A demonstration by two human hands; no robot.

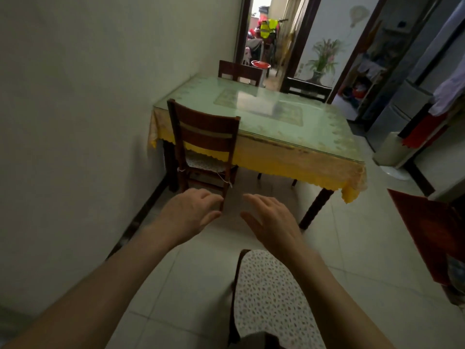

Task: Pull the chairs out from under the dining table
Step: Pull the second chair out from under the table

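A dining table point(297, 157) with a glass top and a yellow cloth stands against the left wall. A dark wooden chair point(205, 133) is tucked under its near side at the left. Two more chairs stand on the far side, one at the back point(239, 71) and one to the right point(305, 89). A chair with a spotted cushion point(266, 293) stands on the floor right below me, away from the table. My left hand point(188, 212) and my right hand point(271, 220) reach forward, fingers apart, holding nothing, short of the tucked chair.
A white wall runs along the left. A doorway point(266, 34) opens behind the table. A refrigerator point(402, 104) and a white bin point(388, 149) stand at the right. A red mat point(427, 230) lies on the tiled floor at the right.
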